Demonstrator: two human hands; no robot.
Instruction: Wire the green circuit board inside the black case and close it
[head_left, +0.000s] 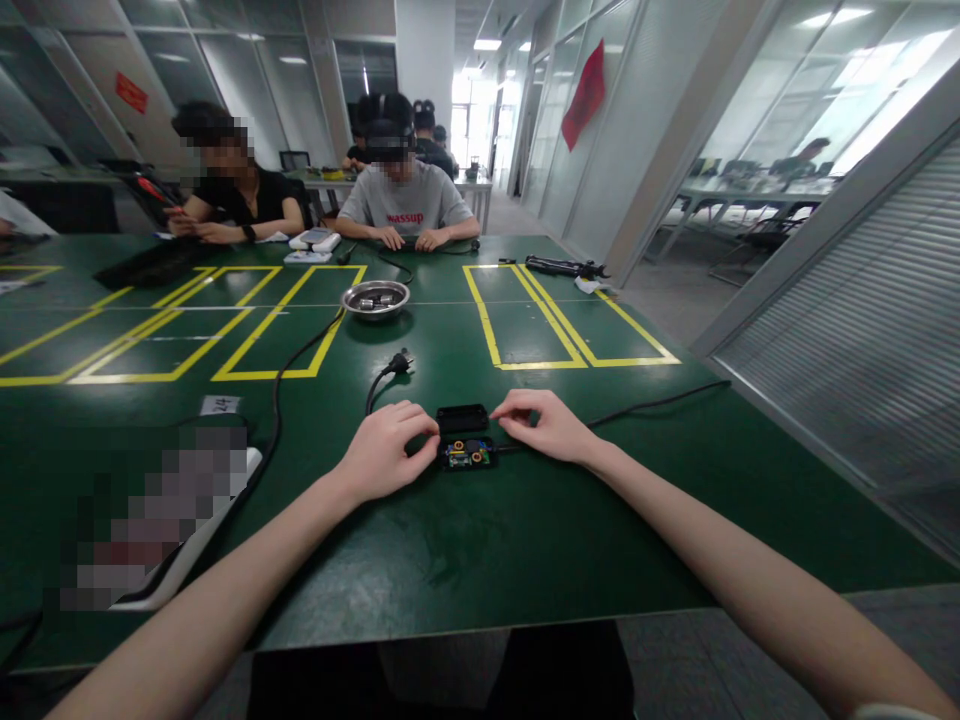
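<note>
On the green table, an open black case (469, 455) shows a circuit board with two copper-coloured rings. A black cover (462, 418) lies just behind it, hollow side up. My left hand (390, 450) is at the left end of both parts, thumb and forefinger curled close together at the case's edge; whether they pinch something is hidden. My right hand (541, 425) is bent at the right of the cover, fingertips near its end, above the cable (514, 448) that leaves the case. Its fingertips are too small to tell what they hold, if anything.
A black plug (400, 364) lies behind my left hand. Farther back is a metal bowl (375, 300) with small metal parts. A white power strip (217, 520), partly blurred, lies left. Several people sit beyond; a black tripod (564, 267) lies back right.
</note>
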